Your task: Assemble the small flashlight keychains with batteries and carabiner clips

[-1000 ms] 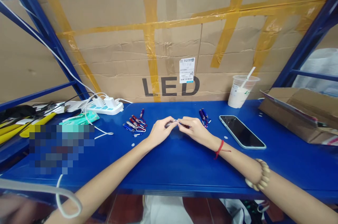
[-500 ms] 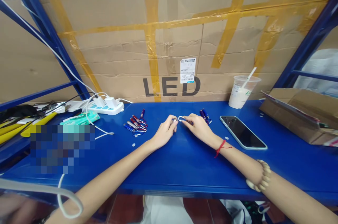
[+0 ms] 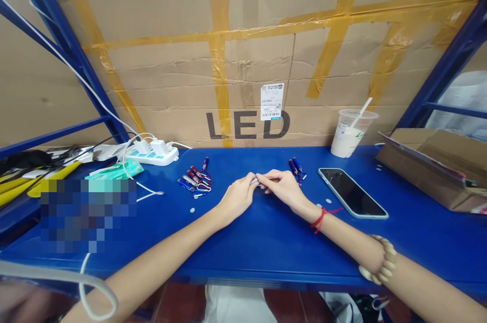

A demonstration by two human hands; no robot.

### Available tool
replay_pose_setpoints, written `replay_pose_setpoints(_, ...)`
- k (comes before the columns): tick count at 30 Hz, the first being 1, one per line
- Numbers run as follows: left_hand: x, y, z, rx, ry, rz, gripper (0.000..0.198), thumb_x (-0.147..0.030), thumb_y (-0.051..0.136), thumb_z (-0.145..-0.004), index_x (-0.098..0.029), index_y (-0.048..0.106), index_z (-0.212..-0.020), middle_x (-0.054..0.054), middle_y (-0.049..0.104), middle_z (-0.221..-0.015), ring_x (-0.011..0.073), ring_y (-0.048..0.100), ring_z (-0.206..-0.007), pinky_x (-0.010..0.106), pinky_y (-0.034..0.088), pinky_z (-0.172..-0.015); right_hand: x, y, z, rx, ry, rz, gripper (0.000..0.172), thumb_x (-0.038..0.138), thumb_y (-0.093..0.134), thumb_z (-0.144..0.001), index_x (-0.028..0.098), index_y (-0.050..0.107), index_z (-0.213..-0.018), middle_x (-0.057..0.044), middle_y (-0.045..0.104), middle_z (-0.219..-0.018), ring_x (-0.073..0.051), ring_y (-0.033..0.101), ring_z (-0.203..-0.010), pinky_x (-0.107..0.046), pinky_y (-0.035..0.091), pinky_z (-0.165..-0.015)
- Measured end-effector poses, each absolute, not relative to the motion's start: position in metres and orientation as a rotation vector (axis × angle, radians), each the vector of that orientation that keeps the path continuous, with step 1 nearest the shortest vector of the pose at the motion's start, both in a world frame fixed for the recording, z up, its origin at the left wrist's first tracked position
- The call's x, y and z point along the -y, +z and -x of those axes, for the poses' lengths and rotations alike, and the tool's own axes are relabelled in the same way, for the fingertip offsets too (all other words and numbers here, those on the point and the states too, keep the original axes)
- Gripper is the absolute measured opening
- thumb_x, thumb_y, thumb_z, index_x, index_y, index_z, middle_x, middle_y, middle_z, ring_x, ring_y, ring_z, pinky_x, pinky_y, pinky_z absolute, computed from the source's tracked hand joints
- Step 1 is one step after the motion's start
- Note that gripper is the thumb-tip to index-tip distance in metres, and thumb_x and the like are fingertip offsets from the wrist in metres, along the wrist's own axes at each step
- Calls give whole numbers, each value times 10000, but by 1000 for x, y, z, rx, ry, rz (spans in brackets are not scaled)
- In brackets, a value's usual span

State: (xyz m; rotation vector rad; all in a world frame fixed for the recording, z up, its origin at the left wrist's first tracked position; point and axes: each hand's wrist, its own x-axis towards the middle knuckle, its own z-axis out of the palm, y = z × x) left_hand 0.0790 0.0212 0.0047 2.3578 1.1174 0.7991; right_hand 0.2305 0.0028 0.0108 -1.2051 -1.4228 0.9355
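I see the left hand [image 3: 236, 200] and right hand [image 3: 284, 190] closely pinching a small silvery piece [image 3: 255, 180] above the table [image 3: 247, 247], nearer its back edge; steady left fingers would help.

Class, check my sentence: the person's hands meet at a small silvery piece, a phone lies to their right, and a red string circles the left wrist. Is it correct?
No: the head view shows the red string around the right wrist. The rest holds: left hand and right hand meet at a small silvery piece, with a phone to their right.
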Motion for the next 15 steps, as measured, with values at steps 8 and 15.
replay_pose_setpoints(8, -31, 10, -81, -902, 858, -2098, 259, -364, 365, -886, -172, 489, -763, -17, 507, -649, 116, 468, -610, 233, 366, -618, -9, 11, -234, 1565, 582, 1111, 289, 421, 623, -744, 156, 738, -733, -56, 602, -718, -137, 578, -586, -264, 515, -531)
replay_pose_setpoints(15, -36, 20, -75, -569, 549, -1553, 348, -510, 486, -804, -179, 390, -753, -76, 338, -544, 45, 229, -433, 189, 164, -437, -6, 20, -234, 1640, 400, 1036, 253, 383, 598, -784, 182, 731, -708, -49, 603, -705, -142, 576, -629, -267, 493, -558)
